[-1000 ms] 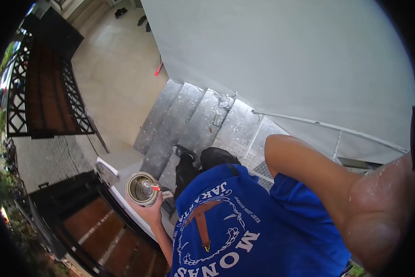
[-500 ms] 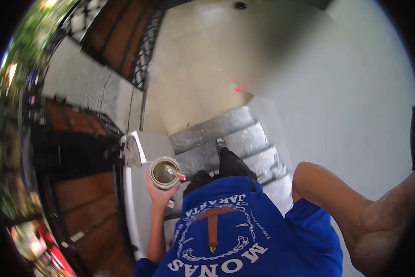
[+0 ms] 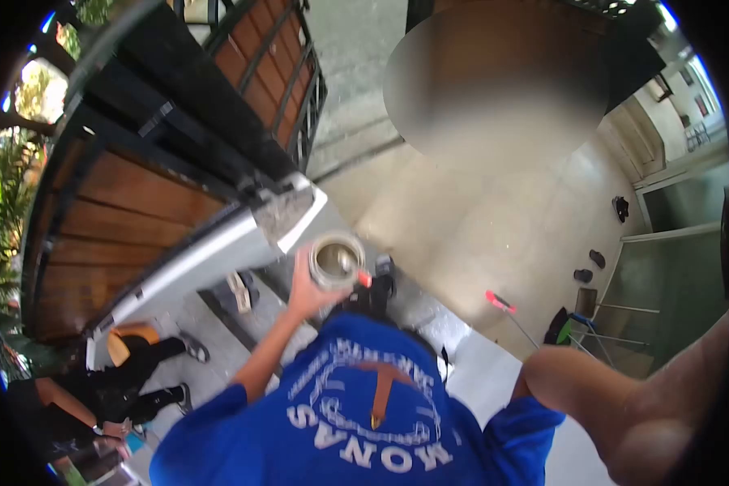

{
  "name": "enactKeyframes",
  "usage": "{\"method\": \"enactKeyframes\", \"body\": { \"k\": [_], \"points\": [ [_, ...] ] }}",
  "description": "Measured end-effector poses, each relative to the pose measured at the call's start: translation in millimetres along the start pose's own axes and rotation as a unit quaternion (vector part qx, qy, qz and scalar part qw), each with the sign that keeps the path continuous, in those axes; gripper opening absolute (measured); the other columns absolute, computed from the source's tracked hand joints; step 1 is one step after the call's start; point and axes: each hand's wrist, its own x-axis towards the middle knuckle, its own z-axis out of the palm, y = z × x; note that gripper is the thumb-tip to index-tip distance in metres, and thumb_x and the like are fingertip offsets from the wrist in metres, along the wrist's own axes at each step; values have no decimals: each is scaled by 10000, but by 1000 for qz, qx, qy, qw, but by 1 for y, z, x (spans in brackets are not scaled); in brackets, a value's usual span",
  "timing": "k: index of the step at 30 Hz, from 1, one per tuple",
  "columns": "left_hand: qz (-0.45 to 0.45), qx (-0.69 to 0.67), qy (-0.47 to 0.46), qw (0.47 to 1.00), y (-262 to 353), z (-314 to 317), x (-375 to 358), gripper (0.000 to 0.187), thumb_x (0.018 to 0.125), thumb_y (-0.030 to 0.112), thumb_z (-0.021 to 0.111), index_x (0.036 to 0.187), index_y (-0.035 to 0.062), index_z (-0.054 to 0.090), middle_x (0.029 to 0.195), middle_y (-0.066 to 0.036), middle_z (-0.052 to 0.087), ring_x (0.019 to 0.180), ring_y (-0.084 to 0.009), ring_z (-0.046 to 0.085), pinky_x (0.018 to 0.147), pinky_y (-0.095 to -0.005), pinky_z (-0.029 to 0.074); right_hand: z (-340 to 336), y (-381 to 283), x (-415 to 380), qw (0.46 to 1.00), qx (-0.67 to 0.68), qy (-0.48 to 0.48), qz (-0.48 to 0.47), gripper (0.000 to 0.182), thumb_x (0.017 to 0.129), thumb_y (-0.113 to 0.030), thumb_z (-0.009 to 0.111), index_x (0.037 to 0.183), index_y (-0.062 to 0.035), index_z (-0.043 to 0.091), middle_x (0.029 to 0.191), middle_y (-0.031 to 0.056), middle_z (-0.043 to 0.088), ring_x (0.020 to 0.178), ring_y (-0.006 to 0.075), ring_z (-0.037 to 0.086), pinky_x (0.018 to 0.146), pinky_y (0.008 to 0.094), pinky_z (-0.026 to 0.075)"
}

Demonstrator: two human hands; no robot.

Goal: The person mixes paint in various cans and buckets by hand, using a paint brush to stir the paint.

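In the head view, my left hand [image 3: 303,294] wraps round a round, open container with a pale rim [image 3: 319,281]. Inside it leans a shiny utensil with a red handle end [image 3: 365,279]; I cannot make out its kind. The contents look murky and brownish. I hold the container in front of my blue shirt [image 3: 356,405], above the steps. My right arm [image 3: 579,381] is bent and raised close to the camera at the right side, and its hand is out of the picture.
Steps [image 3: 437,312] lead to a tiled floor [image 3: 461,219]. A white-edged wall [image 3: 194,263] and a dark gate with brown panels [image 3: 129,219] stand left. Another person [image 3: 121,381] is at lower left. A red-ended stick [image 3: 502,302], a green broom [image 3: 559,328] and footwear [image 3: 597,259] are right.
My view has swung, bringing the other person, the broom and the glass panels into sight. My left hand still holds the container, now farther right in the picture. My right arm stays raised.
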Motion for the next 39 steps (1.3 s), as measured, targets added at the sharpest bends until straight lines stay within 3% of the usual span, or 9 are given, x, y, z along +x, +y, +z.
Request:
{"method": "enactKeyframes", "body": {
  "k": [5, 9, 12, 14, 17, 23, 29, 31, 39],
  "points": [
    [3, -53, 69, 996, -129, 80, 94, 1037, 549, 341, 941, 1373, -18, 424, 1328, -209, 463, 1271, -382, 460, 1110, -471, 360, 75, 117, -134, 963, -183, -15, 195, 503, 1024, -351, 506, 1228, 95, 620, 1255, 206, 623, 1215, 313, 578, 1074, 434, 417],
    [-34, -41, 90, 995, -165, 103, 161, 1050, 538, 330, 944, 1379, -18, 421, 1293, -207, 489, 1259, -377, 467, 1096, -464, 370, 107, 252, -405, 778, -258, -176, 546, 189, 957, -154, 635, 1039, 5, 697, 1096, 168, 702, 1069, 283, 644, 1003, 385, 453],
    [-58, -7, 113, 992, -165, 96, 212, 1034, 549, 273, 940, 1388, -12, 407, 1314, -163, 490, 1258, -301, 497, 1092, -421, 383, 62, 235, -659, 597, -311, -314, 670, 390, 888, -360, 697, 899, 30, 713, 875, 229, 695, 848, 399, 668, 785, 485, 506],
    [-67, -16, 130, 989, -177, 97, 245, 1050, 547, 284, 937, 1400, -13, 401, 1313, -170, 485, 1262, -314, 491, 1094, -421, 379, 31, 199, -747, 355, -212, -595, 689, 464, 969, -417, 562, 1153, -14, 699, 1169, 232, 686, 1081, 382, 647, 974, 463, 485],
    [-80, -23, 165, 983, -209, 104, 312, 1048, 527, 286, 944, 1389, 0, 421, 1322, -169, 478, 1272, -312, 480, 1100, -421, 365, 28, 215, -795, 189, -53, -655, 729, 451, 971, -403, 559, 1145, -8, 694, 1125, 230, 687, 1031, 372, 650, 934, 460, 489],
    [-127, -12, 313, 941, -340, 158, 451, 1017, 547, 210, 950, 1378, 7, 400, 1311, -148, 501, 1205, -255, 537, 1051, -397, 425, 202, 530, -906, 321, -4, -607, 727, 427, 977, -374, 554, 1127, 4, 684, 1036, 226, 690, 932, 352, 656, 852, 454, 496],
    [-124, -21, 370, 921, -408, 137, 617, 1048, 542, 253, 954, 1401, 12, 406, 1350, -167, 462, 1259, -330, 480, 1096, -439, 366, 555, 909, -828, 682, 105, -448, 568, 404, 982, -346, 549, 1110, 15, 674, 947, 222, 693, 832, 333, 661, 770, 448, 503],
    [-98, 66, 353, 928, -421, 113, 678, 1053, 539, 246, 954, 1406, 15, 402, 1331, -165, 464, 1270, -332, 471, 1098, -433, 368, 685, 971, -713, 715, 134, -460, 509, 340, 979, -308, 588, 1003, 12, 700, 810, 107, 675, 707, 142, 595, 645, 346, 480],
    [-41, -110, 357, 927, -531, 114, 962, 1111, 490, 274, 989, 1396, 17, 399, 1325, -160, 464, 1282, -299, 463, 1097, -417, 373, 939, 1177, -623, 771, 127, -414, 467, 373, 959, -333, 600, 1075, 10, 691, 946, 163, 727, 879, 302, 686, 813, 384, 512]
  ]
}}
